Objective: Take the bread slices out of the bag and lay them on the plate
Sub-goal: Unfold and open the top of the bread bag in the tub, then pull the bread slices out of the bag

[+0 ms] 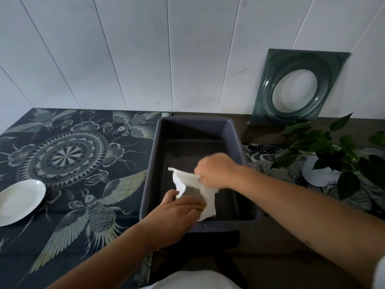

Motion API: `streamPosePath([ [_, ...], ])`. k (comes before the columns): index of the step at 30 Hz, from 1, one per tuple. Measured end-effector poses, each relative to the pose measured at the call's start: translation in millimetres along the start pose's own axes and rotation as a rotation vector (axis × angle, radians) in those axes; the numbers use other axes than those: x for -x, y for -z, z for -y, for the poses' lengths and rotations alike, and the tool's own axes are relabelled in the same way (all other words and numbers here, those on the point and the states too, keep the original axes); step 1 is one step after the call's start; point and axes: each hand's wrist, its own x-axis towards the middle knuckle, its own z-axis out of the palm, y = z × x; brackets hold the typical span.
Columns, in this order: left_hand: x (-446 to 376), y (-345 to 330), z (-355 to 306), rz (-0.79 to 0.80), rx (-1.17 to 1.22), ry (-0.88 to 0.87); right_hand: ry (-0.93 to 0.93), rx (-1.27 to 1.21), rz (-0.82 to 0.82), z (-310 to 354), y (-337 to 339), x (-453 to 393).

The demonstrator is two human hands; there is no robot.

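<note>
White wall panels back a bench (270, 257) draped in dark patterned cloth (68, 155), where a grey plastic tub (195, 126) sits beside an empty white plate (19, 198) at far left. Inside the tub, the right hand (216, 170) pinches the white bag's (205, 197) top edge, while the left hand (177, 207) reaches its fingers (198, 202) into the opening; no bread slices are visible.
</note>
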Motion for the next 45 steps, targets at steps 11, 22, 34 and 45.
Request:
streamPosePath([
  [11, -22, 18, 5, 0.205, -0.116, 0.075, -0.231, -0.012, -0.274, -29, 3, -14],
  [22, -53, 43, 57, 0.4, -0.399, 0.043, 0.256, 0.1, 0.038, -15, -7, 38],
  [34, -41, 51, 77, 0.616, -0.347, 0.231, 0.078, 0.047, 0.32, -44, -7, 45],
  [45, -42, 52, 77, 0.703, -0.234, 0.317, 0.007, -0.087, 0.485, -34, 2, 49],
])
